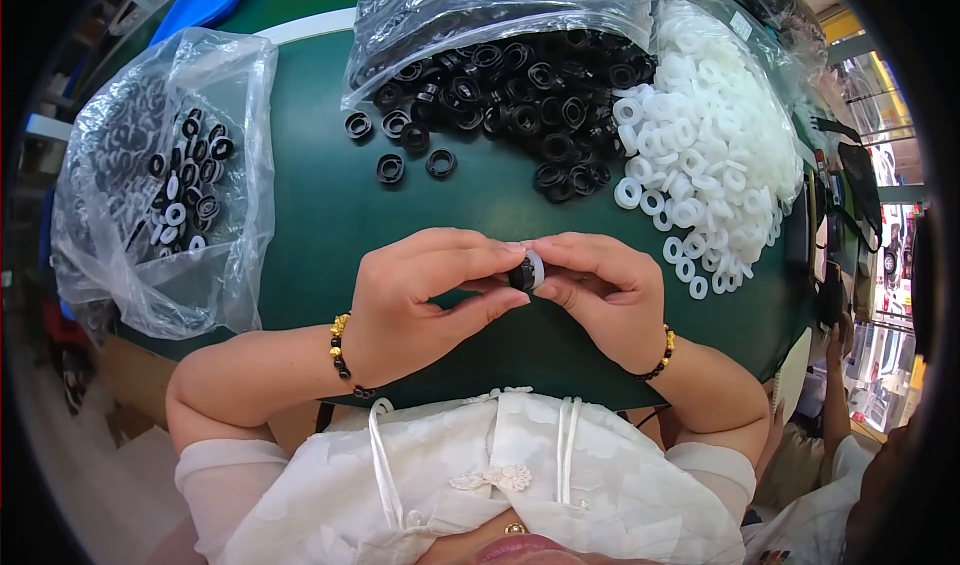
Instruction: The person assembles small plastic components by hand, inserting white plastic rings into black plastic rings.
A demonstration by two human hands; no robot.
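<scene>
Over the near part of the green table, my two hands meet fingertip to fingertip. My left hand (430, 280) pinches a black plastic ring (520, 276) between thumb and forefinger. Pressed face to face against it is a white ring (537, 269), which my right hand (605, 283) grips the same way. Both rings stand on edge, and the fingers partly cover them. Whether the two are joined or only touching, I cannot tell. Beyond my hands lies a heap of black rings (520, 90), with several loose ones in front. To its right spreads a pile of white rings (700, 155).
A clear plastic bag (240, 145) at the left holds black rings with white ones among them. Another clear bag (500, 0) lies behind the black heap. A blue tray (210, 0) is at the far left of the green table (320, 165). Another person's arm (836, 385) shows at right.
</scene>
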